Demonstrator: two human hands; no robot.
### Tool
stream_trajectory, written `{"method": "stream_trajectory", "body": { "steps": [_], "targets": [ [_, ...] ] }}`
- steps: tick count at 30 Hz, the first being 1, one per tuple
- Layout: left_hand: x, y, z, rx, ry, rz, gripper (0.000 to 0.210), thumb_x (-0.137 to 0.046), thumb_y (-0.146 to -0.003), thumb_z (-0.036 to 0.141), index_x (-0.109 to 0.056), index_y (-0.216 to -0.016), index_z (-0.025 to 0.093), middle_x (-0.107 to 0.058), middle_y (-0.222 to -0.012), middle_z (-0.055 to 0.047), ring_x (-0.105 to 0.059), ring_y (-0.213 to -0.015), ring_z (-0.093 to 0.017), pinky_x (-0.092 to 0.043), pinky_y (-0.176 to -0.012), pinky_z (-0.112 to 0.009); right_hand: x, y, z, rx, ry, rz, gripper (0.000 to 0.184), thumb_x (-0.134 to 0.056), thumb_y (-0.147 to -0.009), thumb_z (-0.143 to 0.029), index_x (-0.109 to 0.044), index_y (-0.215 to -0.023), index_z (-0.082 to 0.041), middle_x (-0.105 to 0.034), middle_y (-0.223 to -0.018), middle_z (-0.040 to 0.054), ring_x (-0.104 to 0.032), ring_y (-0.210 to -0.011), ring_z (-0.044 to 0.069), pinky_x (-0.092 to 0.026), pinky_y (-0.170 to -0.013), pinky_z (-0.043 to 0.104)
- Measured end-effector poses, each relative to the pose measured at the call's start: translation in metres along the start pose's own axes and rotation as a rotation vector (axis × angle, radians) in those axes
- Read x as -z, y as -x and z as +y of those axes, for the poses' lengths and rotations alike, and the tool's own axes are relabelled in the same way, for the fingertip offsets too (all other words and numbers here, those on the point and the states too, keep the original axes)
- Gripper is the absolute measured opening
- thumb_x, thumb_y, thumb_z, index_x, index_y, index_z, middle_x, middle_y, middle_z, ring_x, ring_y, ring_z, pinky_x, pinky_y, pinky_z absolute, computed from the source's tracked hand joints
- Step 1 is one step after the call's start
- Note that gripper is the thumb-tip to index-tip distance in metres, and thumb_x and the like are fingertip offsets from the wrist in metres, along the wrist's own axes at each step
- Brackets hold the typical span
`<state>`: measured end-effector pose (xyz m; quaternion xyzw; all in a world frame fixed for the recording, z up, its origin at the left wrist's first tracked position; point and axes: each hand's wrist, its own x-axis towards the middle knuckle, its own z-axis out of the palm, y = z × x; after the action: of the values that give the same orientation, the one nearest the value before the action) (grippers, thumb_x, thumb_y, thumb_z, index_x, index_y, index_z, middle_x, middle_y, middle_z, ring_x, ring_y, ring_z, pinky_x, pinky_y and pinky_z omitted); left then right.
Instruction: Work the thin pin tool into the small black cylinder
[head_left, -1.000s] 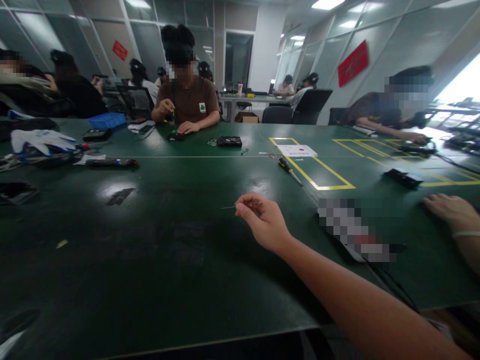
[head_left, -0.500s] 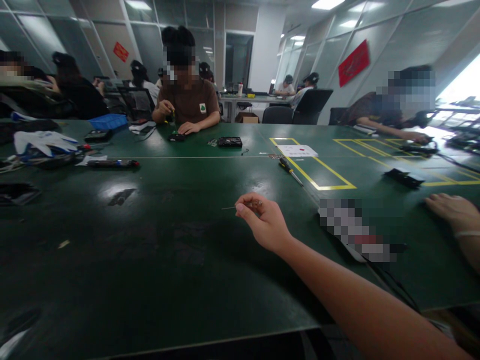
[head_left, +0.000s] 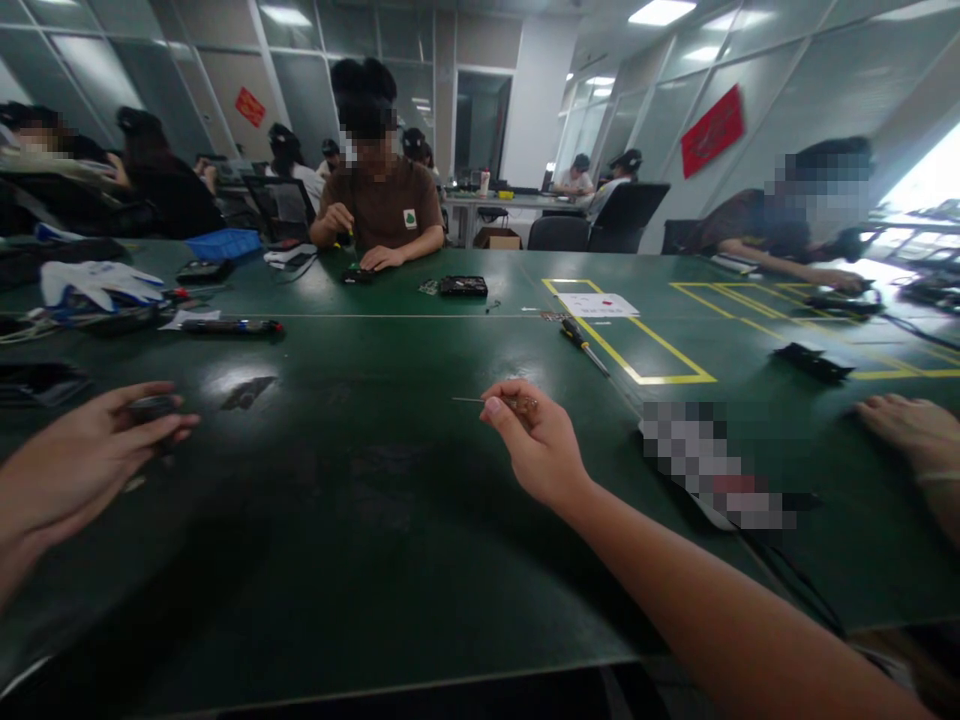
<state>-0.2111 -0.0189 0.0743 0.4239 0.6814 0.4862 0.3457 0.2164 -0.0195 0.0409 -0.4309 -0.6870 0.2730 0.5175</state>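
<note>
My right hand (head_left: 546, 455) is raised over the middle of the green table (head_left: 360, 590). Its thumb and forefinger pinch a thin, needle-like metal rod (head_left: 466, 400) that points left. Small shiny pieces (head_left: 528, 406) show within the curled fingers, too small to name. At the left, my left hand (head_left: 82, 455) is closed around a small dark rounded object (head_left: 151, 404), partly covered by its fingers. A screwdriver (head_left: 581, 342) with a black and yellow handle lies beyond my right hand.
A partly blurred device (head_left: 697, 475) with a cable lies right of my forearm, near another person's hand (head_left: 904, 425). Opposite, a person (head_left: 382, 205) works on a dark part. White gloves (head_left: 97, 287), a blue tray (head_left: 223, 244), a black case (head_left: 463, 286) and yellow tape marks (head_left: 675, 380) are farther back.
My left hand has come into view from the left with the dark object in it. The right hand stays nearly in place, still pinching the rod; the view has shifted slightly.
</note>
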Motion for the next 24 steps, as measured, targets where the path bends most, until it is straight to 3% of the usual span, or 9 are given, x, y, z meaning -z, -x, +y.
{"method": "stream_trajectory", "body": {
  "steps": [2, 4, 7, 11, 14, 20, 24],
  "targets": [
    [-0.043, 0.01, 0.005, 0.011, 0.132, -0.144, 0.039, -0.068, -0.091, 0.007, -0.064, -0.125, 0.026, -0.074, -0.107, 0.007, -0.069, -0.099, -0.008, -0.054, -0.089, -0.021, 0.0, 0.0, 0.0, -0.001, -0.007, 0.029, 0.02, -0.06, -0.1, -0.041, -0.065, -0.107, -0.023, -0.071, -0.085, 0.0023, -0.068, -0.079, 0.018, -0.053, -0.075, 0.033],
    [-0.09, 0.022, 0.013, -0.043, 0.251, -0.235, 0.038, -0.072, -0.084, 0.005, -0.069, -0.118, 0.022, -0.075, -0.103, 0.003, -0.071, -0.099, -0.01, -0.055, -0.092, -0.022, -0.001, -0.001, 0.0, -0.006, -0.032, 0.074, 0.023, -0.06, -0.101, -0.041, -0.062, -0.115, -0.024, -0.071, -0.086, 0.0015, -0.068, -0.078, 0.017, -0.054, -0.075, 0.033],
    [-0.156, 0.037, 0.019, -0.18, 0.324, -0.386, 0.048, -0.084, -0.073, 0.015, -0.071, -0.118, 0.02, -0.075, -0.115, -0.004, -0.072, -0.105, -0.019, -0.054, -0.106, -0.038, -0.001, -0.001, -0.003, 0.009, -0.072, 0.148, 0.022, -0.058, -0.101, -0.043, -0.059, -0.112, -0.024, -0.069, -0.081, 0.0, -0.067, -0.074, 0.017, -0.054, -0.072, 0.032],
    [-0.212, 0.047, 0.006, -0.441, 0.201, -0.479, 0.051, -0.082, -0.076, 0.022, -0.072, -0.125, 0.023, -0.075, -0.122, -0.007, -0.071, -0.114, -0.026, -0.049, -0.112, -0.051, 0.004, 0.002, -0.012, 0.098, -0.039, 0.233, 0.023, -0.054, -0.103, -0.045, -0.06, -0.094, -0.024, -0.065, -0.072, -0.001, -0.063, -0.068, 0.016, -0.051, -0.067, 0.032],
    [-0.226, 0.055, -0.009, -0.504, 0.111, -0.467, 0.055, -0.081, -0.078, 0.02, -0.068, -0.131, 0.025, -0.073, -0.128, -0.008, -0.069, -0.118, -0.027, -0.049, -0.113, -0.052, 0.007, 0.006, -0.017, 0.16, 0.005, 0.201, 0.024, -0.052, -0.104, -0.044, -0.06, -0.092, -0.024, -0.064, -0.073, -0.0003, -0.063, -0.067, 0.017, -0.051, -0.067, 0.033],
    [-0.217, 0.062, -0.017, -0.667, -0.009, -0.53, 0.038, -0.081, -0.081, 0.022, -0.075, -0.118, 0.024, -0.075, -0.12, -0.007, -0.07, -0.113, -0.027, -0.052, -0.109, -0.05, 0.006, 0.013, -0.02, 0.177, 0.174, 0.033, 0.014, -0.057, -0.101, -0.036, -0.061, -0.094, -0.025, -0.067, -0.076, 0.0011, -0.065, -0.068, 0.018, -0.051, -0.066, 0.033],
    [-0.214, 0.06, -0.015, -0.687, 0.01, -0.521, 0.04, -0.081, -0.081, 0.023, -0.075, -0.12, 0.025, -0.075, -0.121, -0.007, -0.07, -0.114, -0.028, -0.052, -0.109, -0.049, 0.005, 0.012, -0.025, 0.229, 0.239, 0.012, 0.012, -0.057, -0.099, -0.033, -0.06, -0.09, -0.025, -0.069, -0.078, 0.0026, -0.067, -0.07, 0.019, -0.05, -0.063, 0.033]
  ]
}}
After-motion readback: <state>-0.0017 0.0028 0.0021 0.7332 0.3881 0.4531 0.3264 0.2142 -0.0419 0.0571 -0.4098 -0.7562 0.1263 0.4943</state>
